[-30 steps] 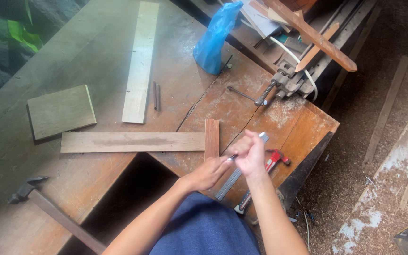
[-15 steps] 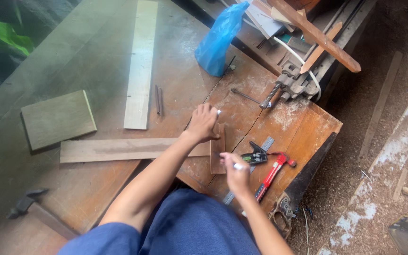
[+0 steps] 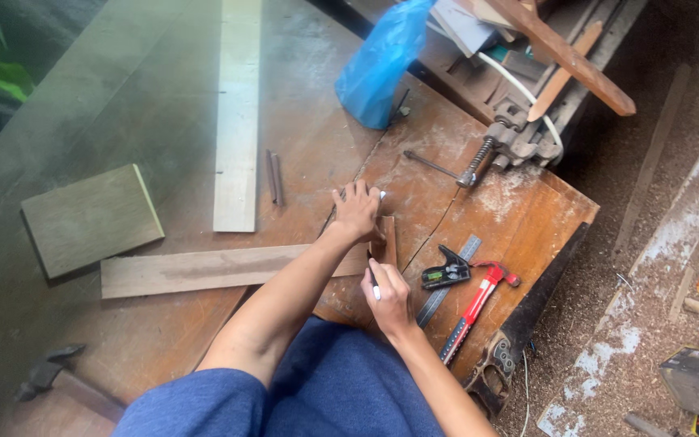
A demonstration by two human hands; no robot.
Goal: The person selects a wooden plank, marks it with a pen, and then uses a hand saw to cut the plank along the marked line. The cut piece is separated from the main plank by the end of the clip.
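— What are the hands doing?

— The left hand (image 3: 357,210) is pressing flat, fingers spread, on the short wooden piece (image 3: 385,240) standing crosswise against the long board (image 3: 228,269), near the workbench's (image 3: 527,218) front edge. The right hand (image 3: 387,295) is gripping a marker (image 3: 374,287), its tip meeting that short piece.

— And beside them?

— A combination square (image 3: 446,275) and a red-handled hammer (image 3: 475,307) are lying just right of the right hand, towards the bench's right corner.
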